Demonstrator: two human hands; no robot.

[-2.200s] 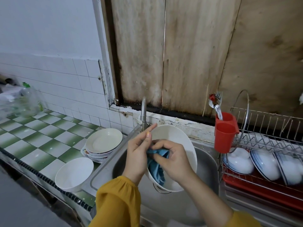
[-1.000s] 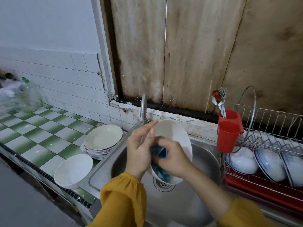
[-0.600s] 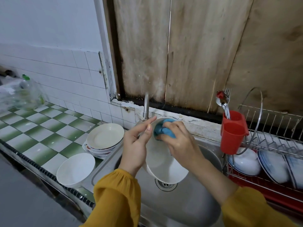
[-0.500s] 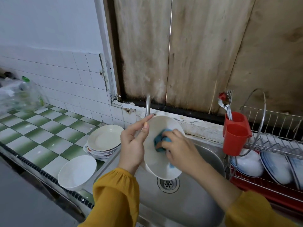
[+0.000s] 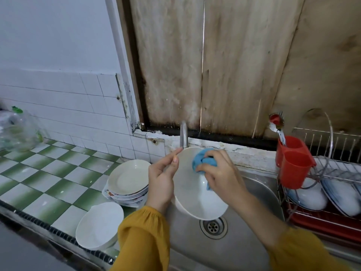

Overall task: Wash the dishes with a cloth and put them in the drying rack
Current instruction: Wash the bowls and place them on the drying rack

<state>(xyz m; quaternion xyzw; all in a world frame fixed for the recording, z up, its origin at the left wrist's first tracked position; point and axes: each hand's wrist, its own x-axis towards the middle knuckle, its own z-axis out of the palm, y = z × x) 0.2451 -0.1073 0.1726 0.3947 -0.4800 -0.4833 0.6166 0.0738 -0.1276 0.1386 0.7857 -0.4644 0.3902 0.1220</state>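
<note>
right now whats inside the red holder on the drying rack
Cutlery stands in the back compartment of the red holder: a fork's tines and a spoon stick up. Their lower ends are hidden by its wall. Nothing sticks out of the front compartment; its bottom cannot be seen.

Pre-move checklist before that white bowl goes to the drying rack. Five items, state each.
1. Left hand grip on white ceramic bowl: ok, holds its left rim, bowl tilted over steel sink.
2. Blue cloth: ok, bunched in right hand, pressed on the bowl's upper inside.
3. Bowl rinsed: cannot tell; no stream visible from metal faucet.
4. Free slot in wire drying rack: cannot tell; white bowls fill the visible lower tier, right side cut off.
5. Path to rack: likely not ok; red plastic cutlery holder hangs at its left end, in the way.
</note>
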